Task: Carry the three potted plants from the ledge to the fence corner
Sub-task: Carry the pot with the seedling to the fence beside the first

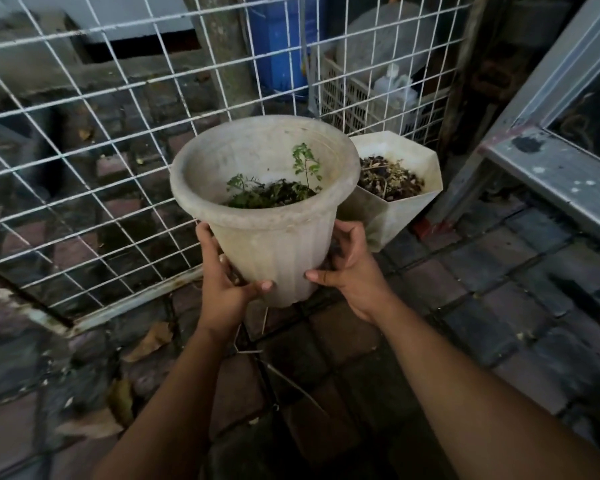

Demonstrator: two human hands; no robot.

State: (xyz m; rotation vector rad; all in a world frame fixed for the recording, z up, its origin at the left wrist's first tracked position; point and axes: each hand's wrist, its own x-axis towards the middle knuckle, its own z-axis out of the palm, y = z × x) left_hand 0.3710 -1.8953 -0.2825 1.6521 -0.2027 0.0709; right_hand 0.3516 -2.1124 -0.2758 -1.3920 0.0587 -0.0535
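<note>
A round, dirty white pot (267, 244) with small green seedlings in dark soil is held above the paving in the middle of the head view. My left hand (222, 282) grips its lower left side and my right hand (347, 268) grips its lower right side. Behind it to the right, a white hexagonal pot (395, 209) filled with dry soil and dead leaves stands on the ground in the fence corner. The round pot's rim overlaps the hexagonal pot's left edge in view. A third pot is not in view.
A white wire mesh fence (101, 140) runs across the left and back. A grey metal frame (551, 168) stands at the right. Behind the fence are a blue barrel (278, 46) and a white crate (357, 98). Brick paving (465, 306) with dry leaves lies underfoot.
</note>
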